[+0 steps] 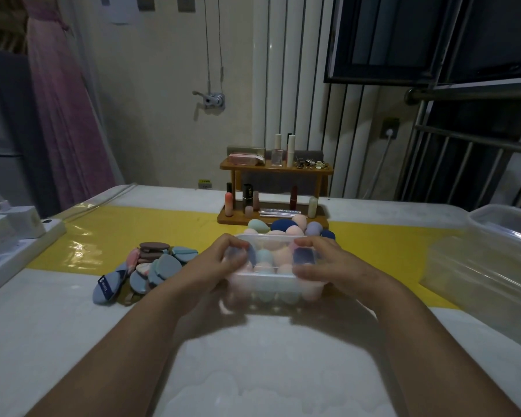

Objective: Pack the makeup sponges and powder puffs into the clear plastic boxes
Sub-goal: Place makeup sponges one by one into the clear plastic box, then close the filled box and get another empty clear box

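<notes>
The left hand and right hand grip opposite ends of the sponge-filled clear box.

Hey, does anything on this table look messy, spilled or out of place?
Nothing looks spilled or broken. The powder puffs lie in a jumbled, overlapping heap left of the clear box, and loose sponges sit bunched behind it. Both are simply unpacked. The left hand and right hand grip the box's ends.
</notes>
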